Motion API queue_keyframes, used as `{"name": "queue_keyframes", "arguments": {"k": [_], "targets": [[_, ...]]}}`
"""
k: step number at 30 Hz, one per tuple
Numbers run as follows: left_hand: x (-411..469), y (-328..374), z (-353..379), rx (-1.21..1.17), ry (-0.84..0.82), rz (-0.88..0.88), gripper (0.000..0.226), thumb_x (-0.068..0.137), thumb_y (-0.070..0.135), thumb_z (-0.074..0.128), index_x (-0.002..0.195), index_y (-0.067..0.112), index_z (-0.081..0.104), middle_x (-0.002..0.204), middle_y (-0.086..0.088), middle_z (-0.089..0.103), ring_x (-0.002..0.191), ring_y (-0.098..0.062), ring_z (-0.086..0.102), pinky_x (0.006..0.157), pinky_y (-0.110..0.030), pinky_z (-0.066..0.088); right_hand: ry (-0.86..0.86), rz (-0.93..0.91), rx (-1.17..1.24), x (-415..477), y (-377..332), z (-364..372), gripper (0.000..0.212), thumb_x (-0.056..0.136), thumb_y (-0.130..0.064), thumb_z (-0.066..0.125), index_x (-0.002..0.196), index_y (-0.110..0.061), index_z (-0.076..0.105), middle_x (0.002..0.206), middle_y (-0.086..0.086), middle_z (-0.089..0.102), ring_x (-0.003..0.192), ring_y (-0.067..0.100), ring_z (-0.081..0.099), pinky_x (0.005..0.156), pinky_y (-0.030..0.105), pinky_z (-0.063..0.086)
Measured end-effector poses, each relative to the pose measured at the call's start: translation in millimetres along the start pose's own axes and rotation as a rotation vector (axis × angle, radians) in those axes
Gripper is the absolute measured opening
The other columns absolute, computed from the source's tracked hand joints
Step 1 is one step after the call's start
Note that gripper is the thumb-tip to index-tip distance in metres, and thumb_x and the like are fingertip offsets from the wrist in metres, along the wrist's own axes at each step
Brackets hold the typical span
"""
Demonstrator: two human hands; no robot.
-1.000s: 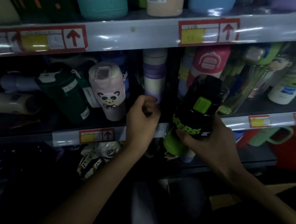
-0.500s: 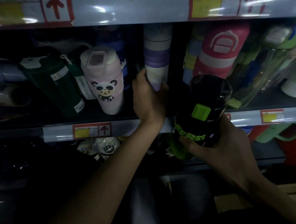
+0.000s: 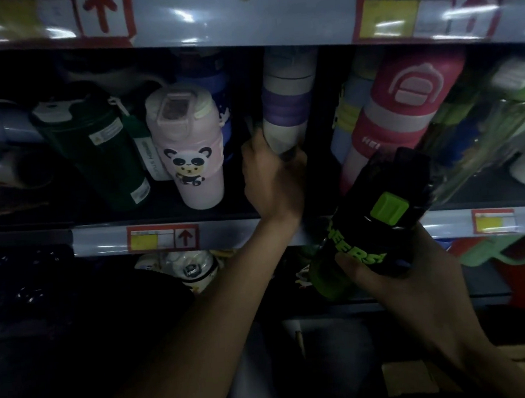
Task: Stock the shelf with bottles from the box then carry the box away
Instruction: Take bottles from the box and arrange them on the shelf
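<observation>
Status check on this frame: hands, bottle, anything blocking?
Left hand grips purple-banded bottle on the shelf. Right hand holds black-and-green bottle, not yet shelved. Pink backpack bottle crowds the gap.

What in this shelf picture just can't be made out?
Head view only.
Base of the purple-banded bottle: covered by the left hand.
Lettering on the black-and-green bottle: partly under the thumb of the right hand.
Price label print: blurred.
Cardboard box: dark, cut off by the bottom edge.
</observation>
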State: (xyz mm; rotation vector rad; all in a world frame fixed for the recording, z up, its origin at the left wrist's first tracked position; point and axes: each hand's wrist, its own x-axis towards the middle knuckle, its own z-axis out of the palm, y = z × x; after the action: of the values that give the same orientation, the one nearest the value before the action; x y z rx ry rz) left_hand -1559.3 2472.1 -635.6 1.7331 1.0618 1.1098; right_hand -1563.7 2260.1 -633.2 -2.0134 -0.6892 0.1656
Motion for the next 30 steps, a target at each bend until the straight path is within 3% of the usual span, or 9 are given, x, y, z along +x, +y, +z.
{"name": "queue_keyframes", "arguments": {"k": [5,10,14,19,30], "targets": [[1,-5,5,0.056,0.037,0.034,0.052,0.085,0.037,0.068,0.133,0.022,0.057,0.123,-0.004,0.059,0.114,-0.025,0.06,0.087,-0.045,0.054,-0.008,-0.014,0.015,-1,-3,2,0.058,0.06,-0.048,0.088,0.111,-0.033,0.065,0.096,-0.033,0.072,0.086,-0.011,0.069,0.08,0.027,0.056],[0,-4,6,0.069,0.104,0.017,0.053,0.091,0.034,0.067,0.141,0.024,0.052,0.127,-0.005,0.055,0.118,-0.026,0.057,0.084,-0.037,0.046,-0.017,-0.009,0.016,0,-4,3,0.057,0.06,-0.049,0.087,0.109,-0.032,0.066,0.095,-0.034,0.072,0.086,-0.013,0.068,0.079,0.025,0.055],[6,-4,7,0.107,0.139,-0.02,0.053,0.091,0.037,0.067,0.14,0.024,0.051,0.13,-0.005,0.055,0.119,-0.028,0.057,0.086,-0.041,0.05,-0.029,-0.014,0.009,0,-2,2,0.056,0.06,-0.048,0.086,0.109,-0.034,0.064,0.095,-0.038,0.069,0.087,-0.015,0.067,0.076,0.02,0.051],[8,-5,8,0.127,0.165,-0.037,0.058,0.091,0.037,0.065,0.145,0.021,0.047,0.136,-0.006,0.053,0.123,-0.029,0.055,0.088,-0.047,0.051,-0.013,-0.013,-0.01,1,1,0,0.057,0.06,-0.052,0.086,0.11,-0.033,0.064,0.092,-0.029,0.073,0.088,-0.014,0.067,0.077,0.023,0.053],[11,-2,15,0.172,0.194,-0.078,0.064,0.094,0.037,0.064,0.151,0.021,0.04,0.144,-0.007,0.048,0.13,-0.03,0.05,0.089,-0.046,0.048,-0.034,-0.023,-0.026,0,4,-3,0.056,0.062,-0.047,0.088,0.11,-0.035,0.063,0.096,-0.043,0.066,0.085,-0.017,0.065,0.072,0.015,0.05]]}}
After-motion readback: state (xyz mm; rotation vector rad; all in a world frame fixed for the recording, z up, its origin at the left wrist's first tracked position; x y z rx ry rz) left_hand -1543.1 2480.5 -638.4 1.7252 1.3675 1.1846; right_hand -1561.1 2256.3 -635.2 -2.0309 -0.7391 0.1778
